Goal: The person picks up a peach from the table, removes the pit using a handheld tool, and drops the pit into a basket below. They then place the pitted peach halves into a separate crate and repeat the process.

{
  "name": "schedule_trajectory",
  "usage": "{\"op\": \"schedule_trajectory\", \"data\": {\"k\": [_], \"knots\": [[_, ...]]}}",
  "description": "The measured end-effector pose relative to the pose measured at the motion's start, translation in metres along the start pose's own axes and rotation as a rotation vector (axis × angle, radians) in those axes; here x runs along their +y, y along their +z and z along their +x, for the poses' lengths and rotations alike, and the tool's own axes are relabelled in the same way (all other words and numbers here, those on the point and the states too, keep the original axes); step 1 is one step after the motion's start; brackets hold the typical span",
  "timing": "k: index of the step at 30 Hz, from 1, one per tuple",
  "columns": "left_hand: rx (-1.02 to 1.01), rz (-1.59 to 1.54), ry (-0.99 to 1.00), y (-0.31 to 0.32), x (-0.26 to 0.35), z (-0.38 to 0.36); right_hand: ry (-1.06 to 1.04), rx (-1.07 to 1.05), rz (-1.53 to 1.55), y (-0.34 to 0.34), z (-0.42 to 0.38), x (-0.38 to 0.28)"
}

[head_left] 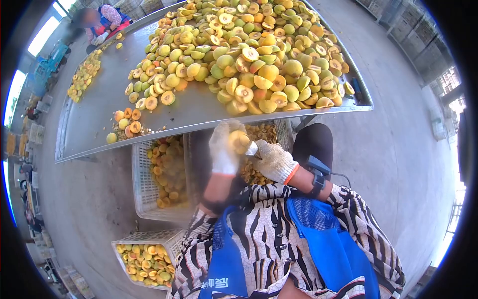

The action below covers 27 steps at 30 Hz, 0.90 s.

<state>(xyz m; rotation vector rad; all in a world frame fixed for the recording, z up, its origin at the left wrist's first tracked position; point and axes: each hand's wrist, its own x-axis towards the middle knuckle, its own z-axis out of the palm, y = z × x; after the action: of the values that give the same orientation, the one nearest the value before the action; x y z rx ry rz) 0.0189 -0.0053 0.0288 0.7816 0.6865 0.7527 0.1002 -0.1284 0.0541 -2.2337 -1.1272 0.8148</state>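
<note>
My left hand [224, 149], in a white knit glove with an orange cuff, is closed around a yellow peach [239, 142], slightly blurred. My right hand [274, 162], gloved the same way, grips a short tool with a shiny metal blade [253, 149]. The blade meets the peach's right side; the tool's handle is mostly hidden in the glove. Both hands are just off the near edge of a metal table [119, 84], which bears a large heap of peach halves [269, 72]. Below the hands, a container holds brownish fruit pieces [261, 177].
A white plastic crate [141, 182] of peach halves stands under the table edge, left of my hands. Another full crate [172, 244] is at lower left. Small scraps and several peaches [130, 119] lie near the table's left front. Another person [110, 22] sits at the far left corner.
</note>
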Motion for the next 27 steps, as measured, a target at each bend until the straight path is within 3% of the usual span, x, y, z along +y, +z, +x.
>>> {"op": "schedule_trajectory", "data": {"k": [4, 14, 16, 18, 20, 22, 24, 27], "knots": [[0.005, 0.075, 0.110, 0.003, -0.010, -0.008, 0.102, -0.100, -0.015, -0.015, -0.011, -0.019], [0.173, 0.043, 0.136, 0.016, -0.015, -0.021, -0.083, -0.144, 0.003, 0.001, -0.018, -0.003], [0.094, 0.234, 0.338, -0.001, -0.034, -0.010, -0.039, -0.188, -0.019, -0.002, -0.016, -0.004], [0.052, 0.226, 0.349, -0.006, -0.039, -0.009, -0.047, -0.162, 0.092, 0.006, -0.013, 0.004], [0.051, 0.021, 0.170, 0.002, -0.030, -0.016, -0.049, -0.153, 0.224, 0.010, -0.010, 0.009], [0.037, 0.272, 0.459, -0.001, -0.042, -0.008, -0.042, -0.166, 0.371, 0.011, -0.009, 0.012], [0.007, 0.324, 0.506, -0.004, -0.044, -0.004, -0.089, -0.132, 0.261, 0.014, -0.005, 0.019], [-0.024, 0.172, 0.232, -0.004, -0.045, 0.000, -0.117, -0.092, 0.126, 0.020, 0.000, 0.029]]}}
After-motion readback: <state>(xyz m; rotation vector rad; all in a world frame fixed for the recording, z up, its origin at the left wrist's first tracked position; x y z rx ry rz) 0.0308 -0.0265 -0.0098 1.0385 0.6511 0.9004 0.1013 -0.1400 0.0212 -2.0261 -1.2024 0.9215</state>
